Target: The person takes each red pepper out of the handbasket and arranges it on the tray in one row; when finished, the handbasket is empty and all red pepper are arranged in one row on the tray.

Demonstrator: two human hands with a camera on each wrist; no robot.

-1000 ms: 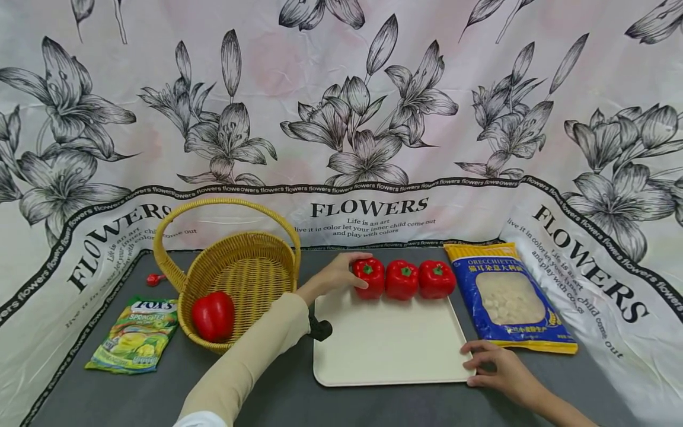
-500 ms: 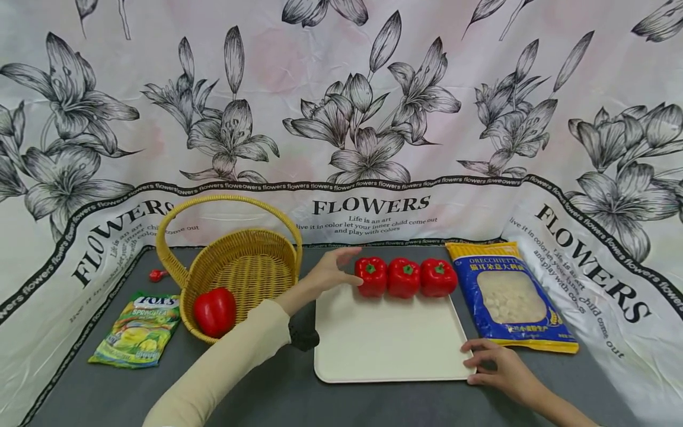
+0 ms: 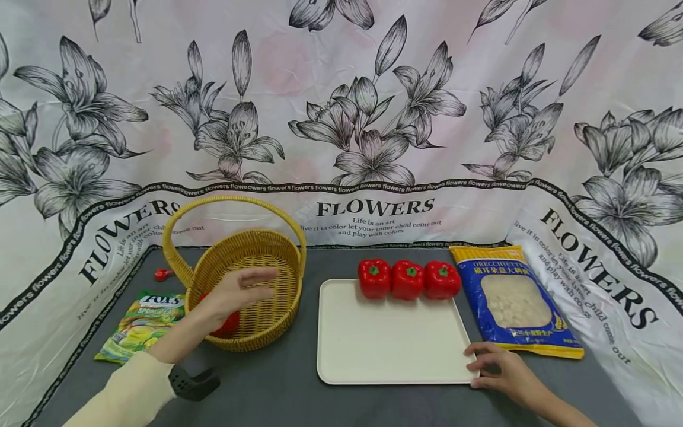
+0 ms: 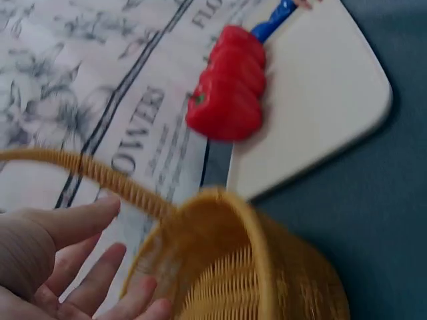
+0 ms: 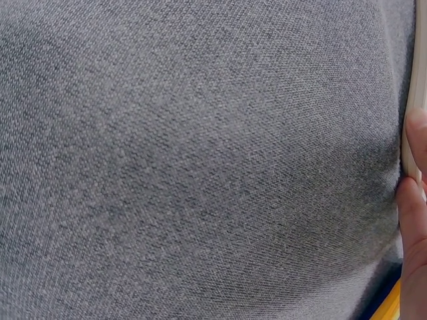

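My left hand (image 3: 236,296) hangs over the yellow wicker basket (image 3: 272,320), its fingers apart and holding nothing. Under it, partly hidden, a red bell pepper (image 3: 230,326) lies in the basket. Three more red bell peppers stand in a row along the far edge of a cream tray (image 3: 395,344); the leftmost bell pepper (image 4: 227,110) looks nearest in the left wrist view. At the tray's near right corner, my right hand (image 3: 498,370) grips the rim with curled fingers. Its fingertips (image 5: 413,213) meet the tray rim (image 5: 415,80) in the right wrist view.
A blue and yellow bag of orecchiette (image 3: 517,302) lies right of the tray. Left of the basket is a green bag of Fox's sweets (image 3: 141,326), with a small red object (image 3: 162,274) behind it. A flowered cloth (image 3: 368,148) hangs behind the grey table.
My left hand has left the leftmost pepper on the tray and moved left to above the basket, carrying nothing. The peppers and my right hand stay in place.
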